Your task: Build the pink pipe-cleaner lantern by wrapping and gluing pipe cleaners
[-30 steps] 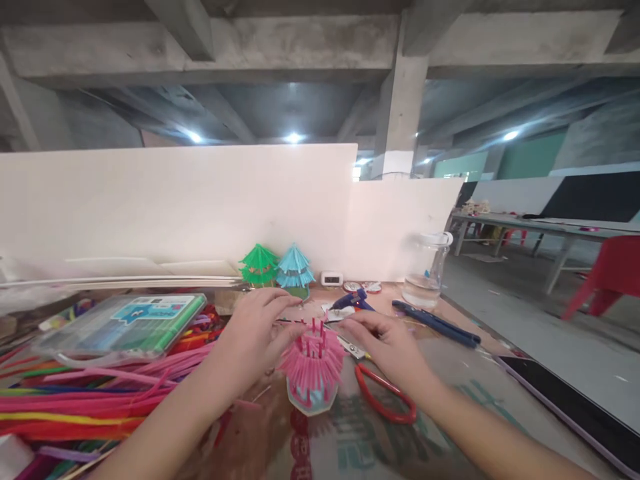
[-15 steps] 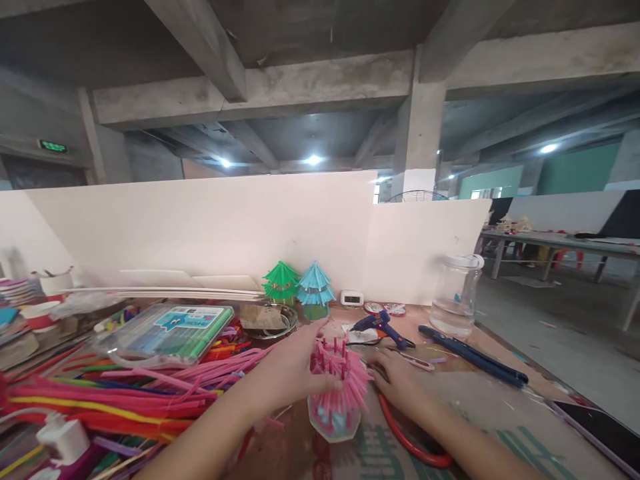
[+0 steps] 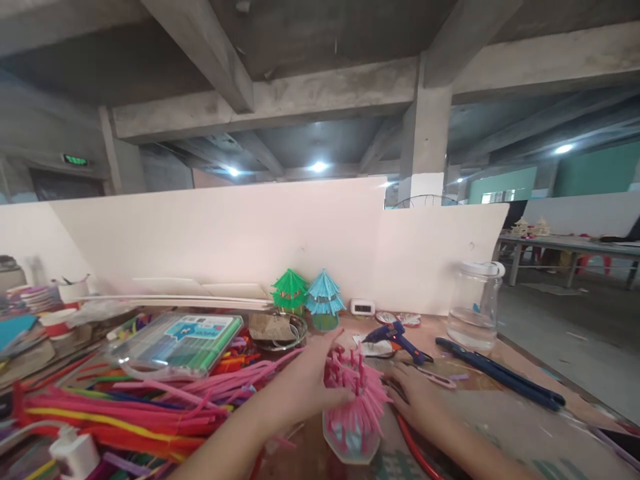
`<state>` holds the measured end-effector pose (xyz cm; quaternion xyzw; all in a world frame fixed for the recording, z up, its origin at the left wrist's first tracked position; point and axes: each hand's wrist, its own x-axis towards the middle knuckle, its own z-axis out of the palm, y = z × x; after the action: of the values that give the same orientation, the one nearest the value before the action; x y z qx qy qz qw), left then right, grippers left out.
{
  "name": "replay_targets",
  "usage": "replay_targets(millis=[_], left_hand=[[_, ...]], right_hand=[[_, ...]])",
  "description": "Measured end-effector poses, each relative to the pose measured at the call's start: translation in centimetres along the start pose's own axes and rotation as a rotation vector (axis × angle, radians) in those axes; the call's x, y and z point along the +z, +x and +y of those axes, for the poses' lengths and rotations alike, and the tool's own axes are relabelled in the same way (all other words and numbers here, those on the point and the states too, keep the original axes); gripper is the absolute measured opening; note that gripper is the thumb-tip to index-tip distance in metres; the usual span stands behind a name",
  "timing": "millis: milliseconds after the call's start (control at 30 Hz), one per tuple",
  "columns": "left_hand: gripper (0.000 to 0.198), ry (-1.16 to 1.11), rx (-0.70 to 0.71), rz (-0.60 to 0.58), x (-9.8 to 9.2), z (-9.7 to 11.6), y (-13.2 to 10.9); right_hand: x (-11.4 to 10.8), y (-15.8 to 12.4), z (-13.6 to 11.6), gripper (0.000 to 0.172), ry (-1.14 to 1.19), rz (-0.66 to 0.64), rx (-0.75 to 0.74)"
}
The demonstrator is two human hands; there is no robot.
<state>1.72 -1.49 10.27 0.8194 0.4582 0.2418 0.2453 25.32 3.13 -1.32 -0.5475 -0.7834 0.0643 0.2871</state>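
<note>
Left hand (image 3: 314,381) closed around the left side of the pink tiered model (image 3: 364,400), thumb across the front; model upright on the table (image 3: 493,410), directly between the hands. Right hand (image 3: 420,395) low at the model's right, fingers bent, lying over a red handle (image 3: 414,445), grip on it not discernible. Farther out: blue glue gun (image 3: 393,333) behind, fuzzy strips (image 3: 165,417) left, green model (image 3: 290,288) and light-blue model (image 3: 324,293) side by side near the white panel (image 3: 225,240).

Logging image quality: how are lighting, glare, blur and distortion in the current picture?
Head view: ceiling lights flare against a dim ceiling; head view: the pink model looks slightly soft, and digits on the clock are too small to read; head view: shapes look stretched toward the edges.
</note>
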Motion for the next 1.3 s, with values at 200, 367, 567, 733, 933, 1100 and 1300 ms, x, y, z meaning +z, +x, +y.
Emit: replay_targets(millis=[200,367,567,733,933,1100,1300], left_hand=[[0.085,0.065,0.177,0.082,0.1,-1.1,0.3],[0.048,0.261,0.354,0.226,0.0,-0.1,0.0],[0.025,0.392,0.470,0.305,0.1,0.6,-0.4],[0.016,0.390,0.486,0.317,0.3,0.7,-0.4],[0.025,0.324,0.433,0.320,-0.1,1.6,-0.4],[0.036,0.379,0.405,0.330,0.0,2.1,-0.6],[0.023,0.347,0.408,0.382,-0.2,1.7,-0.6]], right_hand=[[0.0,0.1,-0.1,0.026,-0.006,0.013,-0.015],[-0.8,0.0,-0.6,0.025,-0.032,-0.010,-0.009],[-0.7,-0.1,-0.4,0.023,-0.047,-0.011,-0.024],[-0.5,-0.1,-0.4,0.022,-0.036,0.017,-0.032],[-0.5,-0.1,-0.3,0.021,-0.039,0.006,-0.034],[-0.5,-0.1,0.0,0.020,-0.071,-0.010,-0.061],[-0.4,-0.1,0.1,0.020,-0.074,0.006,-0.066]])
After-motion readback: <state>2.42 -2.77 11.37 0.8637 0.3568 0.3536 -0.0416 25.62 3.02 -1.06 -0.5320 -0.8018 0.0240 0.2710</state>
